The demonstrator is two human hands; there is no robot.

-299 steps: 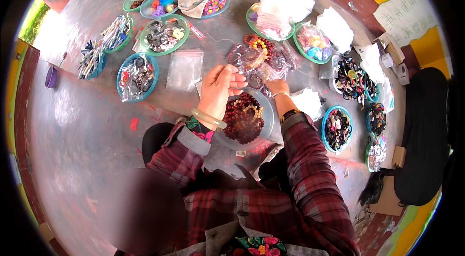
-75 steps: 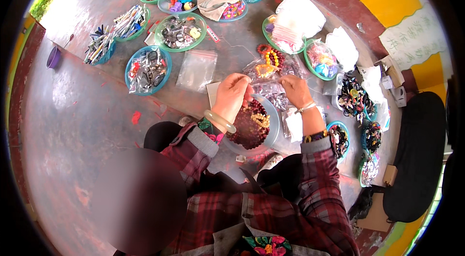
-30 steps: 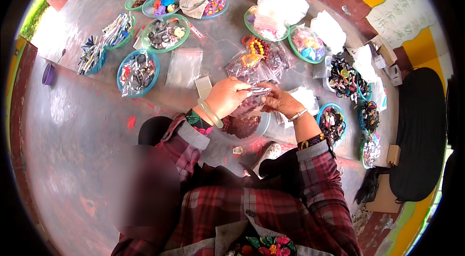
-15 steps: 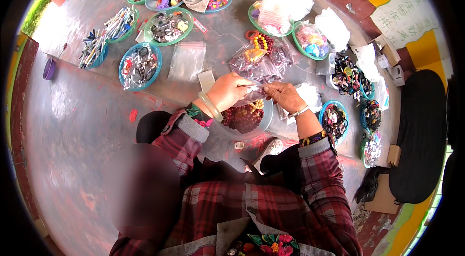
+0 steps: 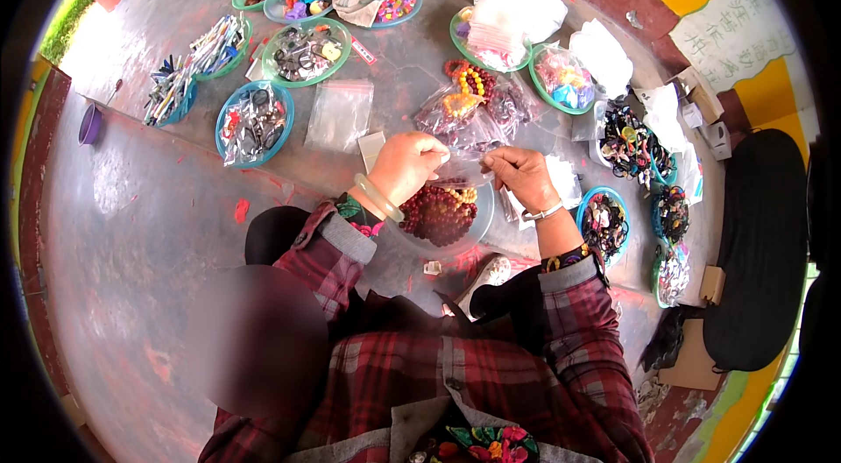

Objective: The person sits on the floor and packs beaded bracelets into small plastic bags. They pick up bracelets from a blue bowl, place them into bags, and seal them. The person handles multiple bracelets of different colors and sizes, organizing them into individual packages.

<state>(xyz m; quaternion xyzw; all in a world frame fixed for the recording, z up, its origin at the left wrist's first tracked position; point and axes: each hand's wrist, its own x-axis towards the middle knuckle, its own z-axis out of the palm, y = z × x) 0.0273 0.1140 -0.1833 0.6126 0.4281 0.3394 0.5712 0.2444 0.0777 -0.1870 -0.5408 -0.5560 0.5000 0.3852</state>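
Between my two hands a small clear plastic bag (image 5: 461,170) is stretched by its edge. My left hand (image 5: 406,167), with a pale bangle at the wrist, pinches one corner. My right hand (image 5: 524,177), also wearing a bangle, pinches the other side. Whether anything lies inside the bag is hard to make out. Right below it is a clear bowl (image 5: 484,222) holding dark red bead strings (image 5: 438,216) and some pale yellow beads. Just beyond my hands lies a pile of bagged beads (image 5: 512,104), with red and yellow bead strings (image 5: 470,80) on top.
Flat clear bags (image 5: 340,114) and a small white card box (image 5: 371,148) lie left of my hands. Basins of small goods ring the floor: pens (image 5: 215,47), a blue basin (image 5: 287,126), hair ties (image 5: 626,143). White packets (image 5: 561,178) lie at right, near a blue basket (image 5: 604,222).
My hands have drawn apart slightly, the right one moving rightward, and the bag between them is spread wider. The basins and piles around have stayed in place.
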